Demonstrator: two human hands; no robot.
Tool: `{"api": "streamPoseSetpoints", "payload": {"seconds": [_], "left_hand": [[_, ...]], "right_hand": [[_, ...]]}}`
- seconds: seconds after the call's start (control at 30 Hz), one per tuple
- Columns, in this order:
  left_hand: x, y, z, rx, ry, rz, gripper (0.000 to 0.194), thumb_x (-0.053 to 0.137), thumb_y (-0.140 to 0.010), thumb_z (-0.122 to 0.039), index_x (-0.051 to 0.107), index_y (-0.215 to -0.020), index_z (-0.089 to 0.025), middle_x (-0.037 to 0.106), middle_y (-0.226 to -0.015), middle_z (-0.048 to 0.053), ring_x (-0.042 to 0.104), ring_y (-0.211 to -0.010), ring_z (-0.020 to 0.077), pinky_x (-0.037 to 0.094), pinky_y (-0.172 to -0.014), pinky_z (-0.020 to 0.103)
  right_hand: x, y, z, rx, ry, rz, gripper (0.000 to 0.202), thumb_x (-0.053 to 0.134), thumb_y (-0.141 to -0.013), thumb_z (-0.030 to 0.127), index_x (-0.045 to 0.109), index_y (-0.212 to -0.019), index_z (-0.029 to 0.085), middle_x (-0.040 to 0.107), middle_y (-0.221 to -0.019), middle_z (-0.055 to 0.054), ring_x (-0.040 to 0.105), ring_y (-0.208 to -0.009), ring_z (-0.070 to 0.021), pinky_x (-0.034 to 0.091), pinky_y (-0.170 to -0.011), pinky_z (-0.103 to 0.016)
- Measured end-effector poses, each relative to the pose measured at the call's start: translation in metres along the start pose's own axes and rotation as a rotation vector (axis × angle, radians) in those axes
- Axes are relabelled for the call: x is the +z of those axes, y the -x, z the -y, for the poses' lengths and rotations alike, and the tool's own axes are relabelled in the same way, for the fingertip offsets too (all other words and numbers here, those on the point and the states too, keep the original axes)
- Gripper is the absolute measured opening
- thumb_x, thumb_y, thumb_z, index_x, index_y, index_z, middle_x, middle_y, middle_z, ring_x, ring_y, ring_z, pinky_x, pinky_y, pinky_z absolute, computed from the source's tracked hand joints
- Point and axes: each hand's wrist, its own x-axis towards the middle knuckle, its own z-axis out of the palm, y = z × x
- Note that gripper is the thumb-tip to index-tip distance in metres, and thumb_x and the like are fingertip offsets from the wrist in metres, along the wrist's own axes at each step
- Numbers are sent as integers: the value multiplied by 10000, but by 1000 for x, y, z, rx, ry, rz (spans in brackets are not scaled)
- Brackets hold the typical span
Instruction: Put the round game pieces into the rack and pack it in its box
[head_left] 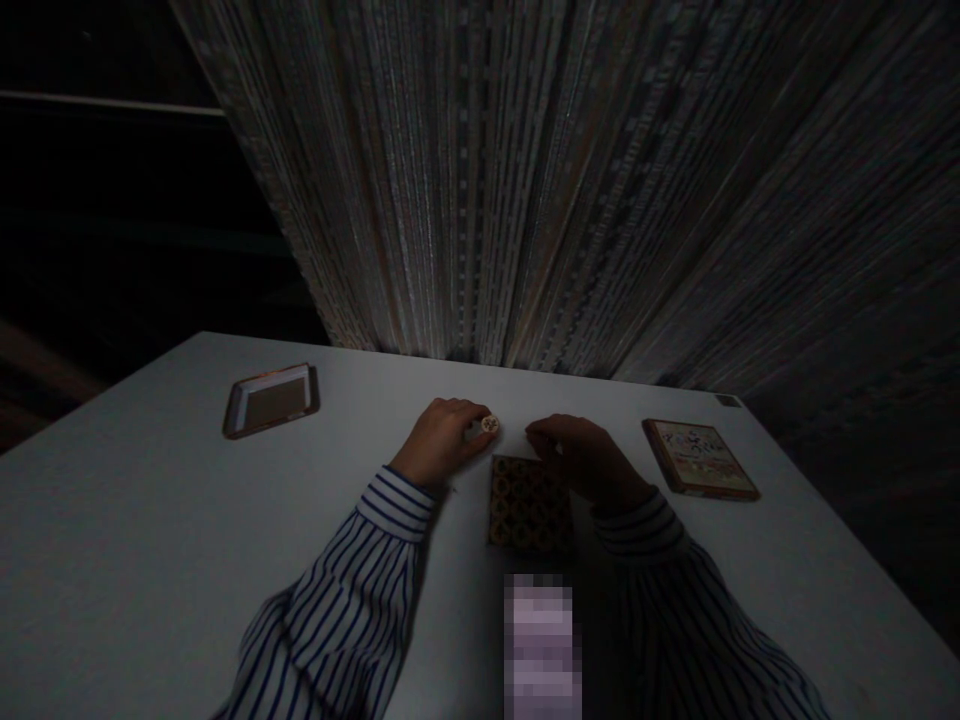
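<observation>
White surface (135,520): pale, plain, dimly lit; set before a striped curtain or wall covering (480,180).
Disc, marked: one round piece (490,424), light-faced with a dark character (too small to read); located just beyond the box's far left corner, in the left hand.
Hand, left (442,440): thumb and forefinger pinched on the disc's edge, a gap between them behind the grip; striped sleeve (337,590).
Hand, right (592,458): curled, fingertips drawn near the thumb, above the box's far right corner; too dark to tell whether it has hold of anything.
Box: dark-walled, squarish (490,505), on the surface between the forearms, partly under the right hand.
Contents of box: round discs (525,505) in close rows; count not clear in the gloom.
Progress: one disc out, many housed; by judgement an early or a late stage, which one cannot be told. Whether any row has a gap is hidden.
Orientation: held disc's marked face turned toward the viewer; round, hence no long axis. Box sides run roughly with the view, neither plainly longer.
Tray or lid: shallow, brown-rimmed (276,402), far left, well apart.
Printed case: flat, picture on top (701,458), right of the right hand, its longer side slanting away.
</observation>
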Motion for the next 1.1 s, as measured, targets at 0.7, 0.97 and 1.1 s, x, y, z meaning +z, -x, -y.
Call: {"api": "streamPoseSetpoints", "payload": {"seconds": [0.7,0.97,1.1], "left_hand": [[8,-3,-34,-45,300,-16,222,619,-750,-294,631,-946,-190,675,-809,23,586,-691,141,446,-688,279],[9,-3,-35,-85,592,23,235,604,-753,-224,628,-980,-165,672,-819,25,576,-690,115,464,-650,230],[9,-2,-35,-92,555,18,217,601,-755,-236,622,-959,-164,663,-781,19,577,-679,118,463,-635,239]], "right_hand": [[-10,1,2,151,-525,-72,135,555,-789,275,630,-843,178,686,-738,-22,620,-656,-127,468,-586,-221],[-10,2,0,181,-604,-41,165,559,-786,309,625,-844,169,685,-745,-25,622,-661,-124,470,-586,-217],[-8,3,1,193,-589,-52,203,593,-755,373,612,-799,176,668,-696,-9,606,-615,-117,454,-536,-207]]}}
